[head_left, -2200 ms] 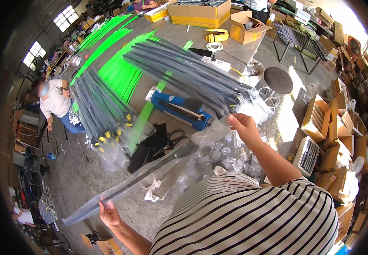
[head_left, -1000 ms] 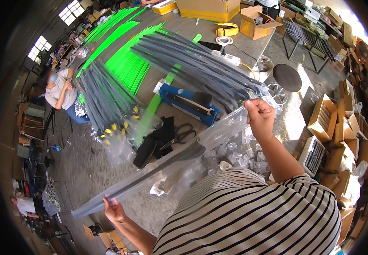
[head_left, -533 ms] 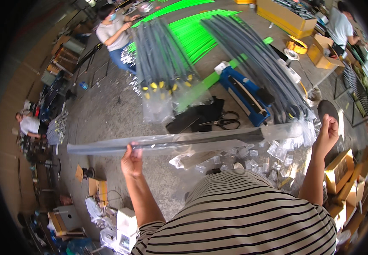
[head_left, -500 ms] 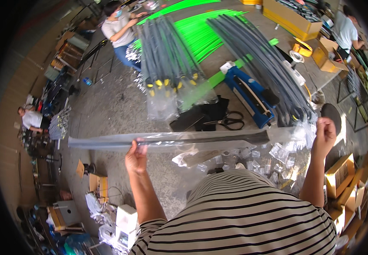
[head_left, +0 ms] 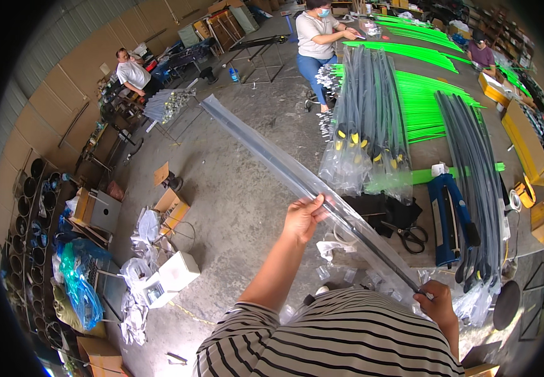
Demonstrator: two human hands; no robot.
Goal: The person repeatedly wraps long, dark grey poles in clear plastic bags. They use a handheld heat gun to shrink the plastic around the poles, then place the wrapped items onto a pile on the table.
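Note:
A long clear plastic sleeve (head_left: 256, 149) with a thin dark rod (head_left: 372, 244) inside slants from the upper left down to the lower right in front of me. My left hand (head_left: 304, 220) is closed around its middle, thumb on top. Down at its near right end, my right hand (head_left: 438, 304) grips the end of the rod and sleeve; its fingertips are partly hidden. On the table beyond lie a blue heat sealer (head_left: 446, 217), black-handled scissors (head_left: 413, 237) and a black cloth (head_left: 372, 208). Bagged dark rods with yellow bits (head_left: 363, 103) lie in a bundle behind these.
Another bagged bundle (head_left: 473, 147) lies right of the sealer. Bright green rods (head_left: 419, 103) cover the far table. A masked person (head_left: 319, 41) works beside it; another person (head_left: 135, 72) is at the far left. Boxes and plastic bags, including a white box (head_left: 179, 271), stand on the floor at left.
The sleeve has swung from level to a steep slant, its far end up and away. My right hand has come down and inward to the rod's end. The view has turned left.

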